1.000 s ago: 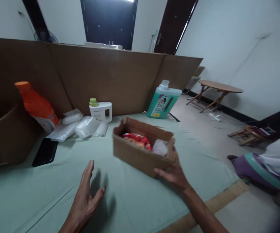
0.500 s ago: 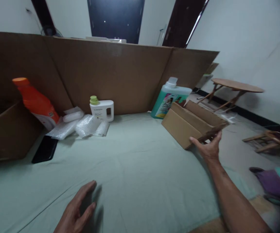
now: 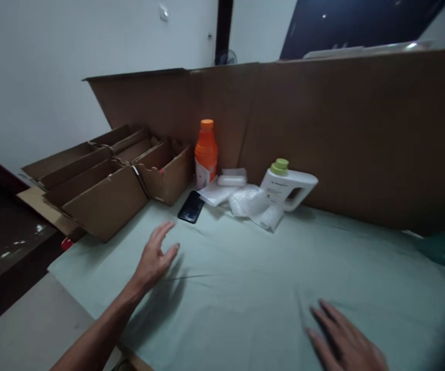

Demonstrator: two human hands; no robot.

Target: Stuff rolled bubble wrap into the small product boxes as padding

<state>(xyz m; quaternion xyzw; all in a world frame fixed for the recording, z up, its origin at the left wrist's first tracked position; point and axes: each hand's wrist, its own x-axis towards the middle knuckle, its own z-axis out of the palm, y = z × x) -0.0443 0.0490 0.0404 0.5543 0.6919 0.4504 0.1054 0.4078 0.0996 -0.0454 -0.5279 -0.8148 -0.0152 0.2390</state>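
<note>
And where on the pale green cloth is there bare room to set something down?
Bare cloth lies between the left hand and the right hand, up to the white bottle and bubble wrap. It is crowded farther back, around the phone and orange bottle, and leftward, where cardboard boxes stand.

Passage lies across the counter (image 3: 241, 273) between left hand (image 3: 153, 262) and right hand (image 3: 348, 340); cardboard boxes (image 3: 108, 208) obstruct the left, bubble wrap (image 3: 247, 200) and white bottle (image 3: 278, 187) the rear.
</note>
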